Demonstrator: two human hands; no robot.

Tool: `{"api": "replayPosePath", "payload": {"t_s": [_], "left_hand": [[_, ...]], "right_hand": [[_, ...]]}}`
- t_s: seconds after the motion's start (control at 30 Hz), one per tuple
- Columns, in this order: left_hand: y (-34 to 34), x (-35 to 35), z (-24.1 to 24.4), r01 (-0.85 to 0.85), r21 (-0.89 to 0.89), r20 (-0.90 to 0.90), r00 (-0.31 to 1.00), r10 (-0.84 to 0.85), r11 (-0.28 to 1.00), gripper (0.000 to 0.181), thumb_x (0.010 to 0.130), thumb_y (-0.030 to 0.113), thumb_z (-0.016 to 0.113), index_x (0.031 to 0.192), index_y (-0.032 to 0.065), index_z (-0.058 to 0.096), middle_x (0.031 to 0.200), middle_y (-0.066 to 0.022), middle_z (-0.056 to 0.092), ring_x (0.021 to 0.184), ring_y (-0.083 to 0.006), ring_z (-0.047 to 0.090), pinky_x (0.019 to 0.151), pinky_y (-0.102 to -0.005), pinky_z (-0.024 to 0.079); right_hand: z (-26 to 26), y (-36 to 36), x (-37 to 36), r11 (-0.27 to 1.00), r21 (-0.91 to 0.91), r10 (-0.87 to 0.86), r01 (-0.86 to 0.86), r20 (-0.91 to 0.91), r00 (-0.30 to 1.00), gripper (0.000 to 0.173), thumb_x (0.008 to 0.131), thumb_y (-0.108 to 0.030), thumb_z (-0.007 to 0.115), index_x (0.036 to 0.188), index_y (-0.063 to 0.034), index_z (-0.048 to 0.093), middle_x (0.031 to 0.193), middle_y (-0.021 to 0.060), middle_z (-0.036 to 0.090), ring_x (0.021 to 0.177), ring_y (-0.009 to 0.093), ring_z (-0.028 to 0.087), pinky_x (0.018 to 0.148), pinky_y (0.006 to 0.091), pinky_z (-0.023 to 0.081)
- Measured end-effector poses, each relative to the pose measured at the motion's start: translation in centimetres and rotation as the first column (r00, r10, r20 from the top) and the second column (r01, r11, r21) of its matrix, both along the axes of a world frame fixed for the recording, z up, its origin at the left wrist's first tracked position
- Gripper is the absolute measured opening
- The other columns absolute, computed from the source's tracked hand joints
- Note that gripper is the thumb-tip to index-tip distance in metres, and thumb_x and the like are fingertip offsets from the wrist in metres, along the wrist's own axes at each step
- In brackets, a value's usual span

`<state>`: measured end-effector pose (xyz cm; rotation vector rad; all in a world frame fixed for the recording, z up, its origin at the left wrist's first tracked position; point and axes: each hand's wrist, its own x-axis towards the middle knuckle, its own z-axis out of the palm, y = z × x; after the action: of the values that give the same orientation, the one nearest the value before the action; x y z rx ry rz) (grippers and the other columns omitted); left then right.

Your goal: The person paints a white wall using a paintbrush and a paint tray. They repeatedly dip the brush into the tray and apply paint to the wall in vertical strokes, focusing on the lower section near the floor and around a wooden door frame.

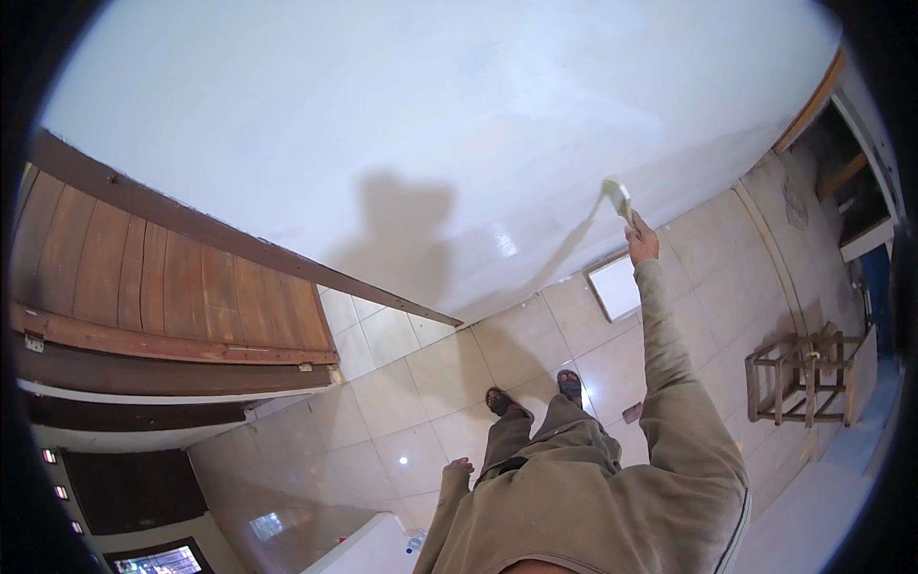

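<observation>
My right hand point(642, 240) is raised and closed on the handle of a paintbrush point(617, 194), whose pale, greenish bristles touch or nearly touch the white wall point(459, 107). A shadow of the brush and arm falls across the wall's lower part. My left hand point(461, 465) hangs low beside my left thigh with its fingers curled; whether anything is in it cannot be seen. On the floor below the brush, against the wall, lies a white square panel or shallow tray point(614, 287) with a dark edge.
An open plank door point(165, 273) and its wooden frame stand at the left. A wooden stool-like frame point(807, 380) is on the tiled floor point(387, 423) at the right. A small reddish-brown object point(632, 412) lies near my right foot. A white surface point(369, 549) and a plastic bottle point(414, 542) are behind me.
</observation>
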<state>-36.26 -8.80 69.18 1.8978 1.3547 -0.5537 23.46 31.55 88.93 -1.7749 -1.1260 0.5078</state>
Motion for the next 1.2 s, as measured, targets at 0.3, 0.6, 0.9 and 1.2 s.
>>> {"api": "replayPosePath", "payload": {"t_s": [0.3,0.6,0.9,1.2], "left_hand": [[2.1,2.3,-1.5,-0.721,-0.346,0.043,0.626,0.778,0.600,0.032,0.085,0.021,0.053,0.116,0.0165,0.056,0.117,-0.0038,0.059,0.110,-0.0214,0.055,0.084,-0.0355,0.050],[1.2,1.5,-6.8,-0.045,0.010,-0.062,0.997,0.045,0.999,0.031,0.086,0.029,0.053,0.116,0.0221,0.057,0.119,-0.0047,0.057,0.110,-0.0231,0.054,0.087,-0.0373,0.048],[-0.9,-2.4,-11.9,-0.455,-0.173,-0.144,0.889,0.434,0.874,0.029,0.083,0.040,0.054,0.099,0.0174,0.058,0.110,-0.0081,0.060,0.101,-0.0297,0.057,0.084,-0.0442,0.048],[3.2,-2.1,-6.9,-0.170,-0.238,-0.082,0.985,0.155,0.956,0.021,0.082,0.026,0.057,0.102,0.0181,0.057,0.123,-0.0017,0.054,0.115,-0.0186,0.050,0.089,-0.0352,0.047]], "right_hand": [[-1.0,-2.8,-24.2,0.975,0.079,0.206,-0.207,0.020,0.978,0.050,0.088,-0.003,0.051,0.135,0.0054,0.038,0.135,0.0272,0.042,0.128,0.035,0.041,0.106,0.0375,0.033],[3.0,-8.4,-34.8,0.726,0.081,0.685,-0.683,-0.008,0.728,0.049,0.086,-0.009,0.052,0.135,-0.0075,0.043,0.104,0.0240,0.057,0.095,0.041,0.056,0.082,0.0452,0.045],[5.6,-4.6,-35.6,0.739,0.044,0.662,-0.672,0.138,0.737,0.044,0.086,-0.009,0.052,0.129,-0.0061,0.049,0.103,0.0195,0.058,0.093,0.039,0.057,0.081,0.0448,0.046],[2.2,-9.5,-30.1,0.901,0.156,0.338,-0.405,0.334,0.880,0.048,0.087,-0.007,0.048,0.135,-0.0021,0.041,0.114,0.0202,0.056,0.106,0.036,0.055,0.088,0.0432,0.045]]}}
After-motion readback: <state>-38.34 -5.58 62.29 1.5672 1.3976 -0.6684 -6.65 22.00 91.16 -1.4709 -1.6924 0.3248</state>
